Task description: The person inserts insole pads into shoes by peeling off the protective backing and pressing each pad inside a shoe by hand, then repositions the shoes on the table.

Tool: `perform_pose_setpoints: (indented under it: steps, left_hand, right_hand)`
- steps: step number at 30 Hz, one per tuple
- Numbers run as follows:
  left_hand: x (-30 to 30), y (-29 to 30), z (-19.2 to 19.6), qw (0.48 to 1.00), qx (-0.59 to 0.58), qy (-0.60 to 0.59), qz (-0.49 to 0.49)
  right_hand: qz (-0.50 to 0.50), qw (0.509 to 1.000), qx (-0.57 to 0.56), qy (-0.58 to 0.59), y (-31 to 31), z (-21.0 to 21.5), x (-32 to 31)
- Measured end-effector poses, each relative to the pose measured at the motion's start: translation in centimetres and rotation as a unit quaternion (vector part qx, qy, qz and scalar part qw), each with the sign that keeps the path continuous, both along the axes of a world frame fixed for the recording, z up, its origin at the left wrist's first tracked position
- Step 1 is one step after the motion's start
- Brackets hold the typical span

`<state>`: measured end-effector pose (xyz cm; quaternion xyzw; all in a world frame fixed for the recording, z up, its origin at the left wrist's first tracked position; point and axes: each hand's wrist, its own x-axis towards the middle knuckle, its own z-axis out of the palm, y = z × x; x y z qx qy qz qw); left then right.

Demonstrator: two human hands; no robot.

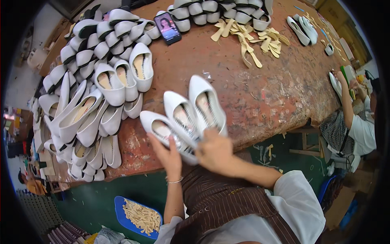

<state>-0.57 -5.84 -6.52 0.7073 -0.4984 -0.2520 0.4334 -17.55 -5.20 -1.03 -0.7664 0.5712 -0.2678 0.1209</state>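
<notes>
Three white pointed flat shoes lie side by side at the table's near edge, toes pointing away from me: a left shoe, a middle shoe and a right shoe. My left hand grips the left shoe near its heel, its thumb over the rim. At the heels of the middle and right shoes is my right hand, slightly blurred, with its fingers curled. Whatever those fingers hold is hidden. Pale insoles with dark zigzag stitching along their edges show inside the shoes.
Piled white shoes cover the table's left side. A phone leans at the back, near beige insole-shaped pieces. On the floor, a blue tray holds beige scraps. Another person works at the right edge.
</notes>
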Motion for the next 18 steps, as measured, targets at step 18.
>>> perform_pose_setpoints:
  steps: [18]
  left_hand:
    - [5.1,1.3,1.7,0.999,0.032,0.001,-0.016]
  right_hand:
    - [-0.389,0.908,-0.048,0.148,-23.4,-6.2,-24.1]
